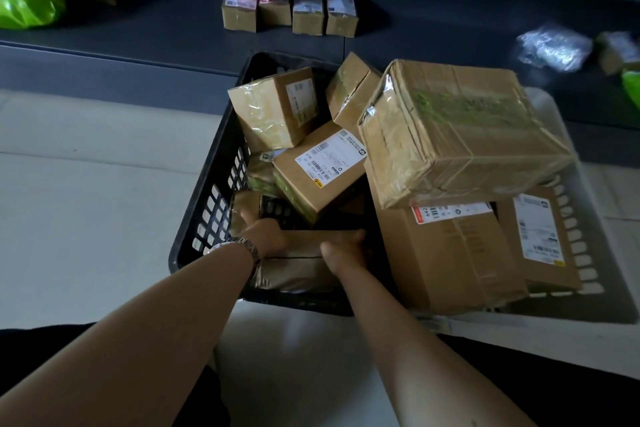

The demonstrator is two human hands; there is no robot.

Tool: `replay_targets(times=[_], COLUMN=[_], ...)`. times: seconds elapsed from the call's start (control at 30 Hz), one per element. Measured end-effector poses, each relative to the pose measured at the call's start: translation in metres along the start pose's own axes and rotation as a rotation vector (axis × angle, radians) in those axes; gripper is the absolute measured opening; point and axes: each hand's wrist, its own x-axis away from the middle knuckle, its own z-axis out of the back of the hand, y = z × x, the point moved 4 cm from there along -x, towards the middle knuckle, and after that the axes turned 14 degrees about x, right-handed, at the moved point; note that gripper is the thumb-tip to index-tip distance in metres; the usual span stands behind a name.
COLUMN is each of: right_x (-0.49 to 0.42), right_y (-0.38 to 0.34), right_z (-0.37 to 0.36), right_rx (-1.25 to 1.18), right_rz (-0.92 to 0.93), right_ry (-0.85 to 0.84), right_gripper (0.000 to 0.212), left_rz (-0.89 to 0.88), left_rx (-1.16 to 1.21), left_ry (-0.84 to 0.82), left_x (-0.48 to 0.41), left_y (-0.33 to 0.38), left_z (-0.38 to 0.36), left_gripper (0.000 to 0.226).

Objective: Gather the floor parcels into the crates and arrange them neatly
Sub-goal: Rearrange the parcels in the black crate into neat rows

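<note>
Both hands, left [266,234] and right [343,250], are set apart and clamped on either end of a taped box [294,274] at the near wall of the black crate [207,218], probably to seat it flat there. Behind it, small boxes [322,166] lie tumbled at angles. The white crate [573,236], just right, holds larger boxes [450,253], with a big box [460,128] tilted across both crates, and more parcels [291,14] wait on the far floor.
</note>
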Motion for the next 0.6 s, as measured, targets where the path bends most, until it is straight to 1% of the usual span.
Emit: replay_targets(times=[0.03,0.1,0.2,0.23,0.3,0.37,0.43,0.5,0.57,0.6], right_x=[-0.001,-0.001,-0.002,-0.004,-0.005,-0.005,-0.007,-0.009,-0.009,-0.010], right_y=[-0.002,-0.006,-0.008,-0.009,-0.017,-0.027,-0.033,-0.035,-0.039,-0.042], right_z=[-0.001,0.000,0.004,0.003,0.002,0.001,0.003,0.006,0.005,0.003], right_rx=[-0.030,-0.109,-0.167,-0.155,-0.114,-0.179,-0.340,-0.506,-0.628,-0.651], right_rz=[0.018,0.025,-0.019,-0.021,0.012,0.091,0.159,0.171,0.142,0.117], right_ry=[0.006,0.041,0.096,0.104,0.105,0.106,0.109,0.096,0.063,0.046], right_gripper=[0.078,0.072,0.071,0.070,0.067,0.065,0.065,0.059,0.052,0.055], left_rz=[-0.005,0.040,0.091,0.085,0.057,0.050,0.038,-0.003,-0.036,-0.037], left_rx=[0.005,0.053,0.160,0.209,0.222,0.266,0.433,0.640,0.871,0.957], left_ry=[-0.008,0.008,0.086,0.129,0.248,0.318,0.334,0.345,0.350,0.339], left_x=[0.000,0.003,0.008,0.011,0.012,0.010,0.004,-0.003,-0.009,-0.011], left_y=[-0.005,-0.011,-0.010,-0.007,-0.001,0.005,0.013,0.021,0.029,0.032], left_z=[0.003,0.010,0.014,0.016,0.021,0.026,0.031,0.038,0.045,0.047], left_gripper=[0.044,0.054,0.066,0.064,0.056,0.059,0.068,0.073,0.071,0.069])
